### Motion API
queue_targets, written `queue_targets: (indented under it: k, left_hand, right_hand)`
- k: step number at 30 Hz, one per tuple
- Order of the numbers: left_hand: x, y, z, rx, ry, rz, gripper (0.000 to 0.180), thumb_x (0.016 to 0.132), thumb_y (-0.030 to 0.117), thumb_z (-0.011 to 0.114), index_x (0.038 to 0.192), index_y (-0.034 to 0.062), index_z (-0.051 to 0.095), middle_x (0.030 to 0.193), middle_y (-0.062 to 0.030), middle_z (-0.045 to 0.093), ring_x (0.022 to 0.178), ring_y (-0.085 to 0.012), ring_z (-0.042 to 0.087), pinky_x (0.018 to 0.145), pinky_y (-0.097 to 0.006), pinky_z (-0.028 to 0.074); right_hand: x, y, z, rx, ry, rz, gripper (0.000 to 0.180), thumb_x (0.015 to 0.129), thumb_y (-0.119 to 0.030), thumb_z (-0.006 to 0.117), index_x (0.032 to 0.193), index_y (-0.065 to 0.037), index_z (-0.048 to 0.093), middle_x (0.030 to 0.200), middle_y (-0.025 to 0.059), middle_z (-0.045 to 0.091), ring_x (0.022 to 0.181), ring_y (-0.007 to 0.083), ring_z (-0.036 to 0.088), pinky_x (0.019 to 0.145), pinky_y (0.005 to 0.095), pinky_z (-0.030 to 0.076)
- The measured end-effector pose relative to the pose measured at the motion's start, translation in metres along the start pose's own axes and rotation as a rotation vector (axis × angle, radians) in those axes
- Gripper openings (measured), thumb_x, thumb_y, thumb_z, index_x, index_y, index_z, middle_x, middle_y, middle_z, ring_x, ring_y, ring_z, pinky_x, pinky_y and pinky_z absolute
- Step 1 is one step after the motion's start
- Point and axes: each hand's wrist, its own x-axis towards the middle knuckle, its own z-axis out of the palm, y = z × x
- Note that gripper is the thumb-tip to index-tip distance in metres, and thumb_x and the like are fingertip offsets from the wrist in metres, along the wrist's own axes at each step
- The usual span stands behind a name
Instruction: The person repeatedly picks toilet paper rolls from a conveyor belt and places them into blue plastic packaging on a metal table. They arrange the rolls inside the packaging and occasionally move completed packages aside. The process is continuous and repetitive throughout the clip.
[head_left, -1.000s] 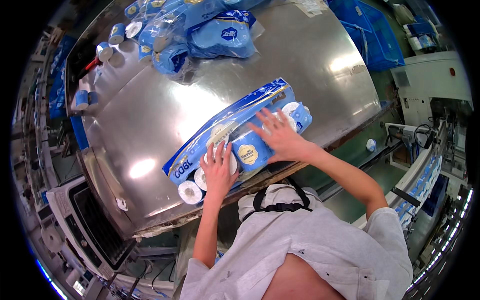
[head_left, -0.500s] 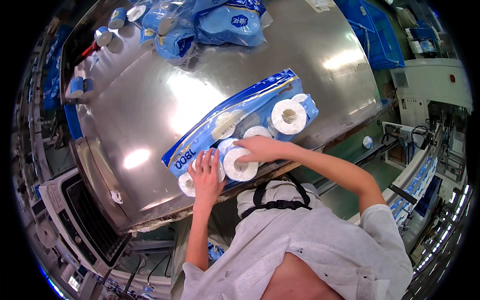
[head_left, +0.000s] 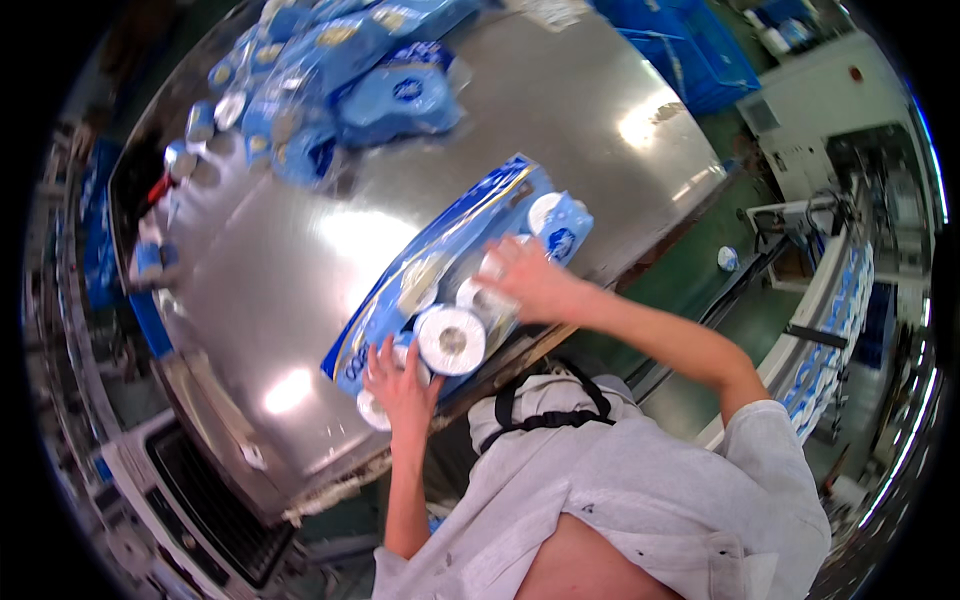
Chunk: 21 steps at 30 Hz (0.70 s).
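Note:
A long blue-and-clear plastic bag [head_left: 405, 268] lies slantwise along the table's near edge, with several white toilet rolls inside or against its near side. One toilet roll [head_left: 451, 340] faces up with its core showing, beside my left hand [head_left: 402, 388]. That hand's fingers are spread over the rolls at the bag's left end, partly covering them. My right hand [head_left: 538, 283] reaches over rolls toward the right end; its fingers are blurred, and I cannot make out whether they grip one. Beyond it a further toilet roll [head_left: 545, 212] shows by the bag's end.
Blue plastic packs of rolls [head_left: 400, 95] are heaped at the far left of the metal table [head_left: 560, 120], with loose rolls [head_left: 200, 120] beside them. Blue crates [head_left: 690, 55] stand past the far right edge. Machinery [head_left: 820, 110] is at right; a black-fronted unit [head_left: 215, 500] stands lower left.
My right hand has left the near roll and moved right along the bag to other rolls. My left hand stays at the left end. The whole view has turned and shifted.

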Motion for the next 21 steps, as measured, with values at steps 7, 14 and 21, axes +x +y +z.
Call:
queue_targets:
  k: [7, 14, 21]
  left_hand:
    - [0.005, -0.048, 0.026, 0.018, 0.176, 0.276, 0.071, 0.071, 0.038, 0.088, 0.128, 0.0024, 0.065, 0.141, -0.0276, 0.054, 0.131, -0.0473, 0.050, 0.109, -0.060, 0.040]
    - [0.033, 0.066, -0.058, 0.479, 0.193, 0.550, 0.067, 0.070, 0.036, 0.086, 0.130, 0.0118, 0.066, 0.133, -0.0132, 0.061, 0.124, -0.0364, 0.055, 0.103, -0.053, 0.046]
    - [0.020, 0.231, 0.048, 0.097, 0.166, 1.277, 0.064, 0.071, 0.030, 0.087, 0.124, 0.0048, 0.064, 0.142, -0.0140, 0.054, 0.133, -0.0411, 0.049, 0.103, -0.058, 0.043]
  right_hand:
    - [0.005, -0.079, 0.081, 0.181, 0.285, 0.245, 0.059, 0.067, -0.037, 0.082, 0.122, -0.020, 0.069, 0.140, 0.0227, 0.052, 0.136, 0.0440, 0.044, 0.100, 0.0705, 0.040]
    - [-0.079, -0.079, 0.023, 0.072, 0.647, 0.579, 0.042, 0.078, -0.029, 0.076, 0.119, -0.023, 0.071, 0.136, 0.0197, 0.051, 0.138, 0.0431, 0.044, 0.096, 0.0676, 0.041]
    - [-0.284, -0.132, 0.085, -0.163, 0.898, 1.373, 0.037, 0.075, -0.028, 0.077, 0.111, -0.022, 0.072, 0.129, 0.0140, 0.054, 0.130, 0.0368, 0.047, 0.090, 0.0630, 0.044]
